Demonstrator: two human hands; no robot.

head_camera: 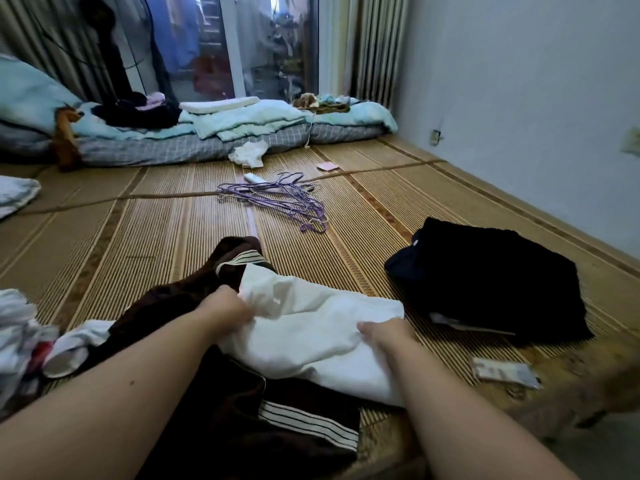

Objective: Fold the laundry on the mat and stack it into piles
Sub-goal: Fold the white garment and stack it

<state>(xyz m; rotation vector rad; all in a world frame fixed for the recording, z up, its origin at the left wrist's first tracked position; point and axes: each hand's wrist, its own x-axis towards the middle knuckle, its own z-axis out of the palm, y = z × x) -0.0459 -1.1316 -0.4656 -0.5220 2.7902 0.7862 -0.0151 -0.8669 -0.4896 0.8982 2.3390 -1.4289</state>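
Note:
A white garment (311,327) lies across the woven mat (156,230) right in front of me. My left hand (228,310) grips its left edge, and my right hand (388,336) holds its right edge with fingers curled into the cloth. Under it is a dark brown garment with white striped trim (214,410). A folded pile of dark clothes (491,278) sits to the right. Loose white and mixed laundry (24,337) is heaped at the left.
Purple wire hangers (277,199) lie in the middle of the mat, with a white cloth (249,154) beyond. Bedding and pillows (207,133) line the far side. A packet (505,372) lies at the right, the wall close behind it.

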